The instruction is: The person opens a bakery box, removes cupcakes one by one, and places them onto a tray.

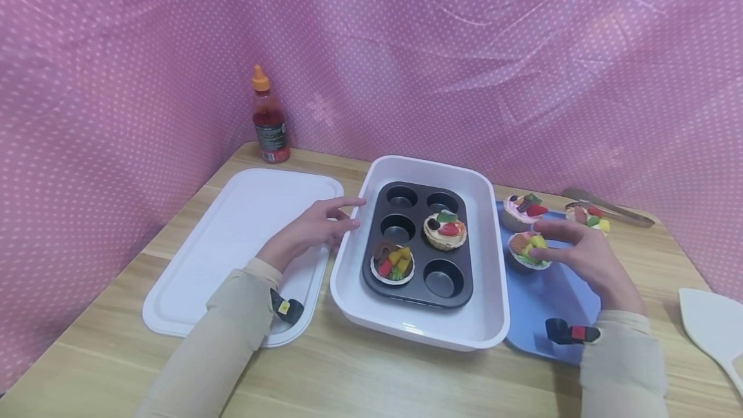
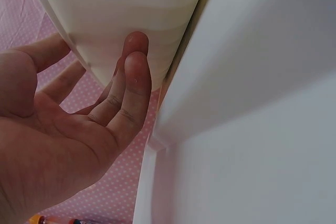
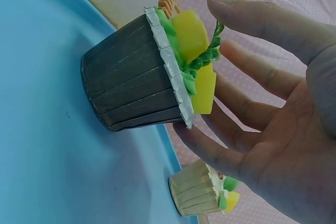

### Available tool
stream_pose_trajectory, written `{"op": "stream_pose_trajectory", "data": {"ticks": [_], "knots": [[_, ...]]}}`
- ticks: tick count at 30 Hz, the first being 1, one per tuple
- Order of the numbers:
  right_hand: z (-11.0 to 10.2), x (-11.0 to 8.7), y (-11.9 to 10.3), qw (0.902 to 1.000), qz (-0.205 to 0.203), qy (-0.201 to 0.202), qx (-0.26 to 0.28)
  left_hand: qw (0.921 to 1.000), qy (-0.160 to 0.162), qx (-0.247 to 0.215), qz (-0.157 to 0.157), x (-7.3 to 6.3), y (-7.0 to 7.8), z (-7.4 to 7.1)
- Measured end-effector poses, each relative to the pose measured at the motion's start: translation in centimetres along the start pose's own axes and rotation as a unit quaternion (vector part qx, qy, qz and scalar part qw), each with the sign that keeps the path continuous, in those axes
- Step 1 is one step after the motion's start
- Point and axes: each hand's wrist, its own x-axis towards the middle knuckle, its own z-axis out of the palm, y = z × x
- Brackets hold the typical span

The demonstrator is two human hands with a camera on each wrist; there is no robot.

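My left hand (image 1: 316,223) touches the left rim of a white rectangular tub (image 1: 415,329), fingers loosely bent against its outer wall in the left wrist view. Inside the tub lies a dark muffin pan (image 1: 422,257). A cream-topped fruit cupcake (image 1: 445,232) sits in its middle right cup, and a cupcake with chocolate and yellow fruit (image 1: 393,266) in its front left cup. On the right, my right hand (image 1: 589,263) spreads its fingers around the top of a dark-wrapped cupcake (image 3: 134,72) with yellow and green topping. That cupcake stands upright on a blue tray (image 1: 531,315).
A pink-creamed cupcake (image 1: 518,215) and a pale-wrapped cupcake (image 3: 197,187) stand nearby on the blue tray. Tongs (image 1: 615,207) lie behind it. A white spatula (image 1: 711,324) lies far right. At left are a white tray (image 1: 238,237) and a sauce bottle (image 1: 271,124).
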Motion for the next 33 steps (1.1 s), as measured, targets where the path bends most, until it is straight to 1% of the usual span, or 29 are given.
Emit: {"op": "stream_pose_trajectory", "data": {"ticks": [6,11,19,24,27,33], "knots": [[-0.1,-0.1,-0.1,1.0,0.001,0.003,0.004,1.0,-0.001,0.0,0.003,0.0,0.0,0.0],[-0.4,-0.3,-0.3,0.9999,0.0,0.008,0.01,1.0,0.0,0.0,-0.005,0.0,0.0,0.0],[-0.8,-0.8,-0.8,0.9989,-0.025,0.034,0.02,1.0,0.002,0.001,-0.005,0.1,-0.1,0.0],[-1.0,-1.1,-1.5,0.9983,-0.029,0.045,0.023,1.0,0.001,-0.002,-0.001,0.2,-0.1,0.0],[-1.1,-1.4,-2.1,0.997,-0.044,0.059,0.024,1.0,0.0,-0.005,-0.002,0.2,-0.1,0.0],[-1.2,-1.8,-3.4,0.991,-0.101,0.081,0.033,1.0,-0.001,-0.003,-0.004,0.2,-0.1,-0.1]]}}
